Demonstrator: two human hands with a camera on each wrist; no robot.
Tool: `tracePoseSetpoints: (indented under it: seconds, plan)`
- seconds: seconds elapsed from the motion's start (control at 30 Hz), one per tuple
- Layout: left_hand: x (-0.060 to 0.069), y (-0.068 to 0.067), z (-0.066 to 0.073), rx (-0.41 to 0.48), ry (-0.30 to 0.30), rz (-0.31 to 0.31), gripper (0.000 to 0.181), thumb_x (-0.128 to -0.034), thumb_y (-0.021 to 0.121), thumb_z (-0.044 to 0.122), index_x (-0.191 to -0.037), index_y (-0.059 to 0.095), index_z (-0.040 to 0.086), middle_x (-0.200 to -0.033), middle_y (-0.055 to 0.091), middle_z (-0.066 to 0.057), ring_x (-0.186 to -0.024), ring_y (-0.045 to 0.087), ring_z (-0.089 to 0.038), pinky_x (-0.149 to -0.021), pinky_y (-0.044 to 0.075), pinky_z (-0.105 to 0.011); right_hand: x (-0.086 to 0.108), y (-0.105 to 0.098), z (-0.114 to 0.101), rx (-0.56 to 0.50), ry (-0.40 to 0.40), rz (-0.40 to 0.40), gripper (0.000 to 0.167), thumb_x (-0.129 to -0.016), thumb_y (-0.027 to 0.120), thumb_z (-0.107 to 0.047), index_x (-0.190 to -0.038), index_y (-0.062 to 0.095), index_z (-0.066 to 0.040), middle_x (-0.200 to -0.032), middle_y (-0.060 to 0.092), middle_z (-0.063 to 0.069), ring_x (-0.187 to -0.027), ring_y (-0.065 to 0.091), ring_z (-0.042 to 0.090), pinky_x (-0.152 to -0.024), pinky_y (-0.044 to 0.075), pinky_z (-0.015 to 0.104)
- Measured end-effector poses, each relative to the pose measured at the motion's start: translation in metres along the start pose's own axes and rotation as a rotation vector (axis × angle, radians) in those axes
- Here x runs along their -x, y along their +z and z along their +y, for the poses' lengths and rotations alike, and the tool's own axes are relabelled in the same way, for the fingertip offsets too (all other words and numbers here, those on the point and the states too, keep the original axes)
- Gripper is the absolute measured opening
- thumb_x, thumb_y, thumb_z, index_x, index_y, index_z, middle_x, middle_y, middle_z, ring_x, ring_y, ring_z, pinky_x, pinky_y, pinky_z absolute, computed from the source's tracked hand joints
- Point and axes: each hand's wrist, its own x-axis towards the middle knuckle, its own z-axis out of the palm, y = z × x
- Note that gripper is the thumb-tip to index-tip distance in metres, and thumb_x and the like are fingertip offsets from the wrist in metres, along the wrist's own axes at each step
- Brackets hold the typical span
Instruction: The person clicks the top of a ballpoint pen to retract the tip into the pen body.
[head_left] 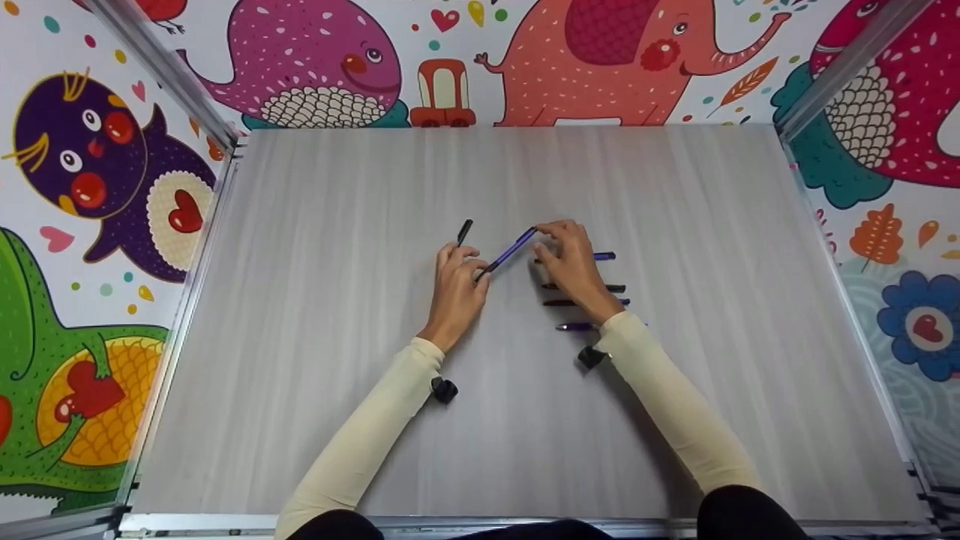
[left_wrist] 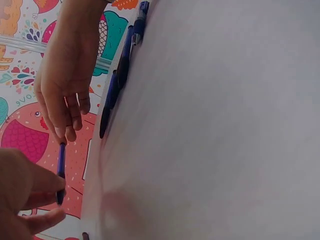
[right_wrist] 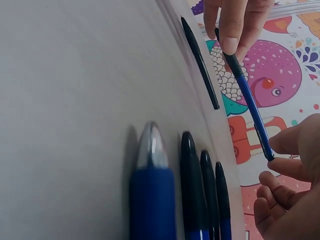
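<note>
Between my two hands a blue pen (head_left: 513, 250) with a black grip is held at a slant above the table. My left hand (head_left: 456, 291) pinches its black grip end between thumb and finger. At the other end, the thumb and forefinger of my right hand (head_left: 571, 262) pinch the pen's tip, as the right wrist view shows on the pen (right_wrist: 251, 105). A black pen (head_left: 465, 231) lies on the table just beyond my left hand, partly hidden by it. Under and beside my right hand lie several pens, among them a blue one (head_left: 576, 327) with a silver tip.
The pens by my right forearm lie roughly parallel, one behind another, on the pale wood-grain table (head_left: 337, 262). Metal rails (head_left: 172, 330) edge the table. Printed animal walls (head_left: 315, 60) stand at the back and sides. A black wrist camera (head_left: 444, 390) sits on my left sleeve.
</note>
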Motion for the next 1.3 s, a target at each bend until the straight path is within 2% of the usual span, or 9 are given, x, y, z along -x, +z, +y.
tracePoseSetpoints:
  seconds: [0.23, 0.37, 0.53, 0.77, 0.8, 0.9, 0.97, 1.13, 1.3]
  plan:
    - [-0.003, 0.016, 0.003, 0.037, -0.019, -0.028, 0.009, -0.0956, 0.083, 0.004, -0.104, 0.081, 0.0, -0.112, 0.073, -0.012, -0.126, 0.058, -0.034, -0.115, 0.047, -0.048, 0.007, -0.013, 0.004, -0.005, -0.037, 0.053, 0.032, -0.107, 0.07, -0.007, -0.138, 0.072, 0.003, -0.132, 0.066, 0.021, -0.125, 0.059, 0.037, -0.103, 0.05, 0.052]
    - [-0.004, 0.01, 0.02, 0.07, -0.064, -0.08, 0.01, -0.0977, 0.081, 0.003, -0.107, 0.081, 0.0, -0.107, 0.076, -0.012, -0.116, 0.061, -0.032, -0.102, 0.052, -0.05, 0.012, -0.018, 0.004, -0.002, -0.042, 0.084, 0.032, -0.107, 0.071, -0.007, -0.138, 0.071, 0.003, -0.131, 0.067, 0.02, -0.124, 0.06, 0.036, -0.101, 0.052, 0.05]
    - [-0.004, 0.009, 0.031, 0.075, -0.099, -0.136, 0.011, -0.0991, 0.08, 0.003, -0.11, 0.081, 0.0, -0.107, 0.078, -0.012, -0.111, 0.063, -0.03, -0.097, 0.054, -0.045, 0.016, -0.023, 0.004, 0.0, -0.068, 0.117, 0.03, -0.106, 0.071, -0.005, -0.135, 0.072, 0.004, -0.129, 0.068, 0.021, -0.121, 0.061, 0.035, -0.099, 0.052, 0.048]
    - [-0.002, 0.035, 0.008, 0.141, -0.062, -0.11, 0.014, -0.0967, 0.083, 0.005, -0.11, 0.082, 0.003, -0.102, 0.077, -0.005, -0.108, 0.063, -0.025, -0.095, 0.053, -0.039, 0.019, -0.028, 0.001, -0.012, -0.134, 0.129, 0.032, -0.106, 0.071, -0.003, -0.138, 0.07, 0.003, -0.13, 0.069, 0.022, -0.122, 0.062, 0.035, -0.099, 0.052, 0.051]
    - [-0.002, 0.036, 0.008, 0.141, -0.062, -0.11, 0.014, -0.0966, 0.083, 0.005, -0.111, 0.082, 0.003, -0.101, 0.077, -0.005, -0.107, 0.063, -0.024, -0.095, 0.052, -0.039, 0.019, -0.028, 0.0, -0.02, -0.143, 0.13, 0.033, -0.106, 0.071, -0.003, -0.138, 0.07, 0.004, -0.13, 0.069, 0.022, -0.122, 0.062, 0.035, -0.099, 0.053, 0.053]
    - [-0.003, 0.022, 0.026, 0.174, -0.072, -0.129, 0.016, -0.0956, 0.081, 0.0, -0.112, 0.081, -0.002, -0.101, 0.077, -0.012, -0.107, 0.064, -0.031, -0.095, 0.053, -0.044, 0.02, -0.029, -0.005, -0.048, -0.167, 0.126, 0.033, -0.107, 0.07, -0.003, -0.139, 0.069, 0.004, -0.131, 0.068, 0.025, -0.123, 0.063, 0.038, -0.099, 0.053, 0.056]
    - [-0.003, 0.022, 0.027, 0.187, -0.069, -0.129, 0.016, -0.0964, 0.081, 0.001, -0.112, 0.082, -0.001, -0.1, 0.077, -0.011, -0.105, 0.064, -0.03, -0.094, 0.053, -0.043, 0.02, -0.03, -0.009, -0.061, -0.176, 0.121, 0.034, -0.107, 0.07, -0.004, -0.14, 0.068, 0.004, -0.131, 0.068, 0.026, -0.124, 0.063, 0.04, -0.099, 0.053, 0.056]
    - [-0.003, 0.022, 0.031, 0.234, -0.095, -0.14, 0.015, -0.0958, 0.082, 0.002, -0.111, 0.082, 0.002, -0.099, 0.077, -0.006, -0.101, 0.064, -0.025, -0.093, 0.051, -0.039, 0.019, -0.033, -0.017, -0.069, -0.185, 0.117, 0.035, -0.107, 0.071, -0.005, -0.142, 0.068, 0.001, -0.133, 0.069, 0.02, -0.125, 0.065, 0.038, -0.1, 0.054, 0.049]
    - [-0.005, 0.017, 0.046, 0.301, -0.146, -0.185, 0.014, -0.0963, 0.081, 0.0, -0.111, 0.082, -0.001, -0.101, 0.079, -0.011, -0.101, 0.069, -0.03, -0.097, 0.051, -0.046, 0.019, -0.036, -0.022, -0.106, -0.206, 0.111, 0.036, -0.108, 0.07, -0.004, -0.143, 0.068, 0.0, -0.133, 0.068, 0.017, -0.125, 0.068, 0.03, -0.098, 0.061, 0.037]
